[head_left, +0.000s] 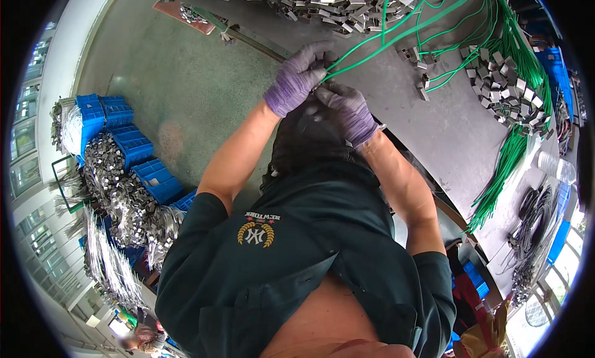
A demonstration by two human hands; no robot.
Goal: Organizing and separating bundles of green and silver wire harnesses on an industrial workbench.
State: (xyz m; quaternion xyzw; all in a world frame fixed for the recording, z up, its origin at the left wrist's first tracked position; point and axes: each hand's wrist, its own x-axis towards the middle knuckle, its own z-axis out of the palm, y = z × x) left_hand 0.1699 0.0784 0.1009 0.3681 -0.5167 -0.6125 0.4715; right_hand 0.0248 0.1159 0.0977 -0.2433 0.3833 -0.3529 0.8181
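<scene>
My left hand (300, 78), in a purple and grey knit glove, is closed around the ends of two green cables (365, 57). My right hand (349, 112), gloved alike, is closed just beside it with its fingertips at the same cable ends. What sits between the fingertips is small and mostly hidden by the gloves. From the hands the green cables run up and right over the grey table (427, 132). Several metal lock pieces (423, 85) with green cable attached lie on the table to the right.
A large heap of metal pieces (334, 11) covers the table's far side. More metal blocks (505, 88) and a thick bundle of green cables (505, 172) lie at the right. Blue crates (155, 178) and piles of metal parts (118, 191) stand on the left.
</scene>
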